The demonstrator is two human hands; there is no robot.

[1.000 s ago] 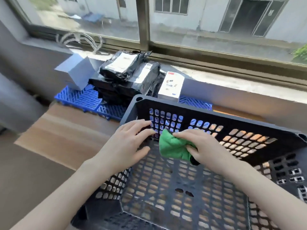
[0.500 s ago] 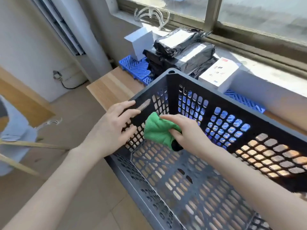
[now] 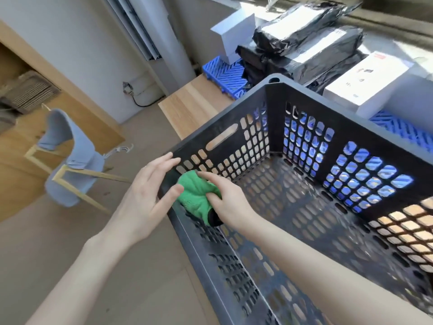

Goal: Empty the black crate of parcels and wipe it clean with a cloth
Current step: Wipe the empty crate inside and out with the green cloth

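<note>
**Black crate and cloth, head view.** The black crate [image 3: 274, 102], a perforated plastic box with a slotted handle in its left wall, filled the right half of the view. Its far corner lay over the wooden bench [image 3: 194, 104], while its near edge ran out of frame, so its support could not be told. Inside the crate, at the foot of the left wall near the front corner, a bunched green cloth [image 3: 194, 195] was pressed against the lattice.

The right hand [image 3: 229, 205] gripped this cloth from inside the crate, with the forefinger laid along its top and the other fingers curled into its folds. The left hand [image 3: 143, 198] stood just outside the same wall. Its fingers were straight and spread, its fingertips were at the wall's top edge, and its thumb lay close beside the cloth. It held nothing.

The parcels [image 3: 304, 43] lay outside the crate, just beyond its far corner. They were black plastic mailers with white labels, stacked on a blue slatted mat [image 3: 222, 73] on the bench. A white box [image 3: 234, 31] stood at the left of the stack. A second white carton [image 3: 365, 83] lay at its right, close behind the crate's far wall.

Left of the bench, on the floor, stood a chair [image 3: 75, 165] with a blue-grey seat and pale wooden legs. A wall socket [image 3: 127, 87] with a dark cable sat low on the white wall.
</note>
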